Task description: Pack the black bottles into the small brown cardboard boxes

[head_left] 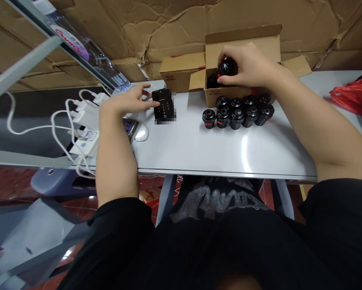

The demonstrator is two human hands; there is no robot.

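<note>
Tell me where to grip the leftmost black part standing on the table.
Grip the leftmost black part around its round top, from above or its left: it stands upright, left side free, neighbours close on its right.

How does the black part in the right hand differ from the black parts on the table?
The held part is gripped by the right hand at the open box; the table parts stand untouched. The held part is one; the table parts are a two-row group. Both are black and rounded.
</note>
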